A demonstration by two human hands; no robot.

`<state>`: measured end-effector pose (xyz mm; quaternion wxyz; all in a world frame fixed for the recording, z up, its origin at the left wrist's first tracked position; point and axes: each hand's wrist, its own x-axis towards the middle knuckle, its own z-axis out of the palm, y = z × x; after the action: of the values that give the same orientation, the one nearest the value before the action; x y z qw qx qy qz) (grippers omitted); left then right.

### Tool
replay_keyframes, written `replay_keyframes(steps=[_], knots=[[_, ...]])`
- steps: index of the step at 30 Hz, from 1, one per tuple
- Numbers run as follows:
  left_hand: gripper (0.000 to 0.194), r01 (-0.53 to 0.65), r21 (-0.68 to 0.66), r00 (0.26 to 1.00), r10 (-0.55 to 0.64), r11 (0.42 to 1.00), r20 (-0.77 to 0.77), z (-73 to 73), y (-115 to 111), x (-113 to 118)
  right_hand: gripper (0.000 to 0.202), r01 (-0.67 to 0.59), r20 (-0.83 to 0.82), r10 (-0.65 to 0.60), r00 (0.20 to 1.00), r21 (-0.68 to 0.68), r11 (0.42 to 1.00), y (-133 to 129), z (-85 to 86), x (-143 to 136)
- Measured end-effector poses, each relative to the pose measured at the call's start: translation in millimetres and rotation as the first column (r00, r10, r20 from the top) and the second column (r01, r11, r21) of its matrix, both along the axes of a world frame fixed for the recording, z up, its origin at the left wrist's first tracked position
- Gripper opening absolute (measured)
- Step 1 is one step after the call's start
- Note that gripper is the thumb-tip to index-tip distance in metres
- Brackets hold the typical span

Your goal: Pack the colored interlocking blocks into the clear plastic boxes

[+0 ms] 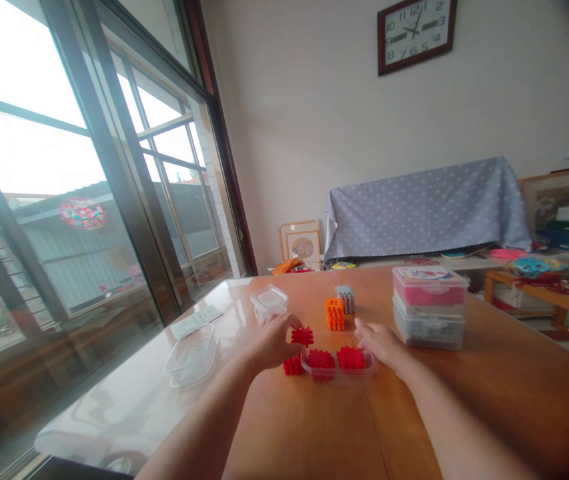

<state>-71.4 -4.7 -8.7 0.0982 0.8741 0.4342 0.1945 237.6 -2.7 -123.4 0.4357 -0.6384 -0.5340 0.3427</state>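
The left hand [271, 340] pinches a red toothed plastic block [303, 335] beside the clear shallow tray [367, 371] the spread right hand [381, 343] steadies; a loose pinch could drop it.

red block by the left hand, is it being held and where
Yes, the left hand pinches a red block by its left edge, just above the clear tray. The right hand rests at the tray's right end, holding no block.

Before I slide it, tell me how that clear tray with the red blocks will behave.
The clear tray looks thin and light, so it probably flexes and skids easily on the glossy table. The red blocks sit loose inside and may shift. Right hand steadies its edge.
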Motion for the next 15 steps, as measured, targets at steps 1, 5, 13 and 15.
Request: replay_keyframes(steps=[1,5,13,15], knots=[[0.041,0.008,0.007,1.0,-0.007,1.0,-0.012,3.1,-3.9,10.5,0.071,0.0,0.003,0.0,1.0,0.002,1.0,-0.5,0.9,-0.3],[0.033,0.081,0.009,0.993,-0.08,0.997,-0.085,2.7,-14.0,54.3,0.07,-0.003,0.016,0.003,1.0,0.004,1.0,-3.8,6.3,-2.0],[0.041,0.081,0.006,0.995,-0.081,0.997,-0.053,-33.2,-10.0,93.3,0.069,-0.005,0.07,0.002,0.998,0.038,0.999,-8.0,13.0,-2.7],[0.034,0.066,0.024,0.997,-0.065,0.998,-0.046,-31.7,-11.8,88.4,0.068,-0.006,0.08,0.002,0.997,0.049,0.999,-8.0,12.8,-2.8]])
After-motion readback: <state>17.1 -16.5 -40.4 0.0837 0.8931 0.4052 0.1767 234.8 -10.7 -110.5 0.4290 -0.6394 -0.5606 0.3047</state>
